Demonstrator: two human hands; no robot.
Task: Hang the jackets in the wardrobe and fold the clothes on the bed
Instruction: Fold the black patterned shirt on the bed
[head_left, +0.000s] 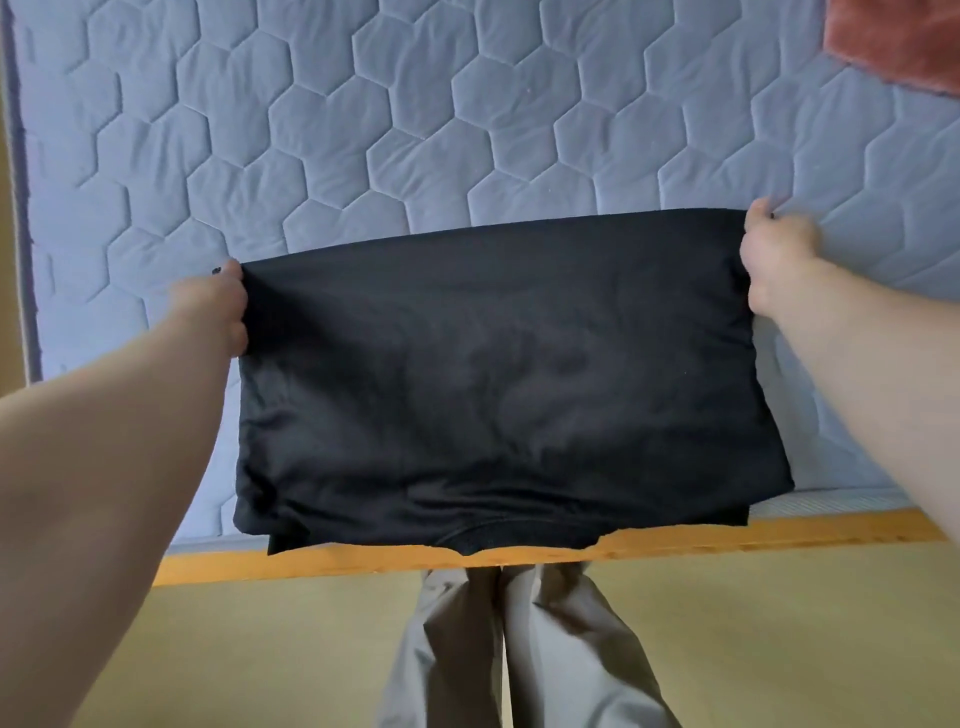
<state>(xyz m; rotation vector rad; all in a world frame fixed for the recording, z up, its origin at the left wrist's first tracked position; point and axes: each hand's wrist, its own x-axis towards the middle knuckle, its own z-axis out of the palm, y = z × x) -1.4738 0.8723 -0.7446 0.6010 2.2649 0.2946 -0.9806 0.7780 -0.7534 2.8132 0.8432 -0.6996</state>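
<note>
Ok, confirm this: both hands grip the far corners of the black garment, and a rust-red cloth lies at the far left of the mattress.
Wrong side: the head view shows the rust-red cloth at the far right of the mattress. The left hand and right hand do grip the far corners of the black garment.

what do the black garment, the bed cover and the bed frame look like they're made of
Black garment: soft woven or knit cloth, likely synthetic; faint sheen, limp folds. Bed cover: matte quilted fabric; puffed stitched hexagons. Bed frame: probably varnished wood; orange tone, faint grain.
</note>
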